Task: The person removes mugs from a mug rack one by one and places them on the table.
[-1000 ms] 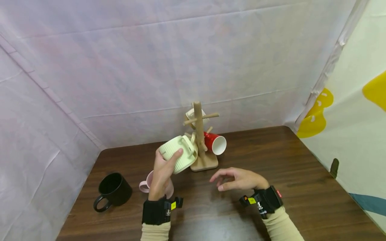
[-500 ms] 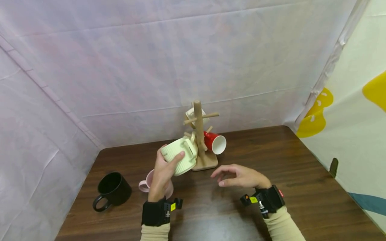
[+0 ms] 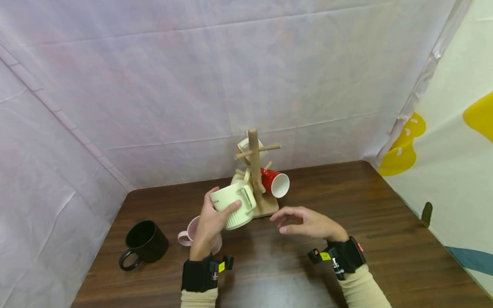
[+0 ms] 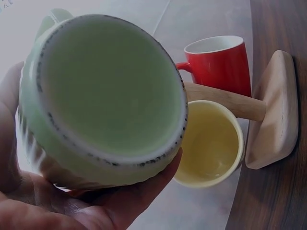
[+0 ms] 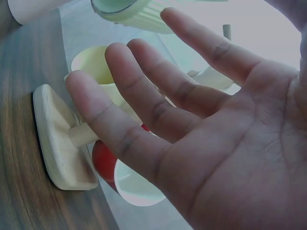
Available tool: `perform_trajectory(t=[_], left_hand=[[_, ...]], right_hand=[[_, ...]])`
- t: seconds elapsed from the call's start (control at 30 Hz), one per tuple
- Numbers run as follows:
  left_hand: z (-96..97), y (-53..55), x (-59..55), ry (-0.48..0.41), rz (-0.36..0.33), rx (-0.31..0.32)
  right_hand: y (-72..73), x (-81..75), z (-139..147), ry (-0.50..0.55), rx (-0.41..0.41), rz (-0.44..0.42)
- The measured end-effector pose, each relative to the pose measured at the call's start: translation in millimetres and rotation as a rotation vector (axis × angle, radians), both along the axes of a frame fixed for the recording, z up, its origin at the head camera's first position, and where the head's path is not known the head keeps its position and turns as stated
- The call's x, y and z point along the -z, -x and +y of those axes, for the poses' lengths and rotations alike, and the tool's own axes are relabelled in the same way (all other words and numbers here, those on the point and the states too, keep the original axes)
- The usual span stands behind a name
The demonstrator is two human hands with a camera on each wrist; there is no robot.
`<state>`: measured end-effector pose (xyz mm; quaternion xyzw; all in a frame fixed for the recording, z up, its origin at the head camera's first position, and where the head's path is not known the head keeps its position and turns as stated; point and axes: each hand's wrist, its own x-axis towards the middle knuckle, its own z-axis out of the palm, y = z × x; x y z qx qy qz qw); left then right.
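My left hand [image 3: 211, 224] grips a pale green ribbed mug [image 3: 231, 203] round its body, thumb along the side, handle turned to the right. In the left wrist view the mug's round base [image 4: 112, 91] faces the camera. Just behind it stands a wooden mug tree [image 3: 254, 171]. On its pegs hang a red mug [image 3: 274, 183] with a white inside, a pale yellow mug [image 4: 211, 143] partly hidden by the green one, and a white mug [image 3: 246, 147] higher up at the back. My right hand [image 3: 312, 223] hovers over the table, fingers loosely bent, holding nothing.
A black mug [image 3: 146, 241] stands upright on the dark wooden table [image 3: 277, 278] at the left. A pink mug [image 3: 188, 235] is partly hidden behind my left wrist. White cloth walls [image 3: 192, 85] rise behind the table and at its sides.
My left hand has drawn the green mug slightly toward me and to the right, uncovering more of the yellow mug. My right hand has shifted only a little.
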<state>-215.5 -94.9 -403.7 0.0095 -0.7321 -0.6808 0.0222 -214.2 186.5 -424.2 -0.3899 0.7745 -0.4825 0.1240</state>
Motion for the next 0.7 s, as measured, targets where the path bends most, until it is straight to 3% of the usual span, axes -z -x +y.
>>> perform_trajectory(t=[0.7], left_hand=[[-1.5,1.6,4.1,0.024,0.002,0.041]], right_hand=[[-2.5,-9.0,-8.0,0.003,0.041,-0.03]])
